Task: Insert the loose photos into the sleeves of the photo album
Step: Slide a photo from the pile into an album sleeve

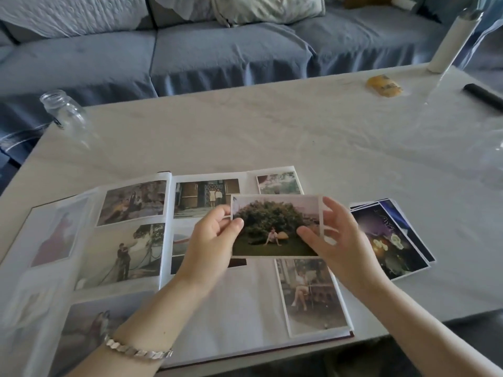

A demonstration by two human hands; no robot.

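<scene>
An open photo album (245, 303) lies flat at the table's near edge, with several photos in its sleeves. Above its right page I hold a loose photo (275, 219) of a big green bush with a person sitting in front. My left hand (212, 240) pinches the photo's left edge, thumb on top. My right hand (340, 240) pinches the right edge, thumb on the picture and fingers behind. A small stack of loose photos (392, 238) lies on the table just right of the album.
The table (272, 131) has a pale cloth. A clear glass jar (62, 112) stands at the far left corner. A yellow object (383, 85), a white roll (451, 42) and a black cylinder (484, 96) sit far right. A blue sofa (217, 50) runs behind.
</scene>
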